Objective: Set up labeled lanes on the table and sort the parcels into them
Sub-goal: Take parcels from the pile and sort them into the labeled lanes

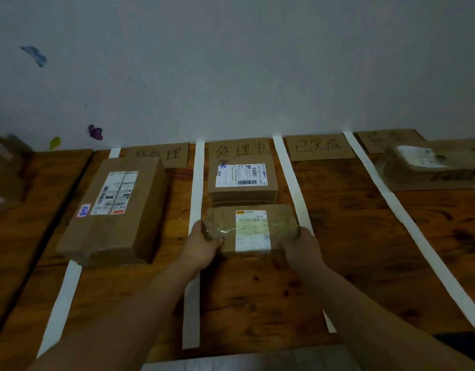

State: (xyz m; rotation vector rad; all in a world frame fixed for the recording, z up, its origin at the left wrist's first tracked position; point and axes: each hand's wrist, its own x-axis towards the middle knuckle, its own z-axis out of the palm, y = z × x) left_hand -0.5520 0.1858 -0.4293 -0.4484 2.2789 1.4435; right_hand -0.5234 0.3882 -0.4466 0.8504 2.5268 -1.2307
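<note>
A small taped cardboard parcel [251, 227] with a white label lies in the second lane, and both hands grip it. My left hand [204, 243] holds its left end, my right hand [301, 246] its right end. Just behind it sits another small parcel [243, 183] below the cardboard lane sign [240, 151]. A large long parcel [116, 210] lies in the first lane under its sign [161, 155]. White paper strips [196, 183] [291, 180] [391, 204] divide the wooden table [351, 236] into lanes. The third lane's sign [319, 147] has no parcel below it. A blurred parcel [429, 167] lies in the fourth lane.
A white wall rises right behind the table. At the far left, a blurred box [5, 172] stands on a neighbouring wooden surface. The leftmost strip [62, 303] runs to the front edge. A pale sheet [247, 362] lies at the near edge.
</note>
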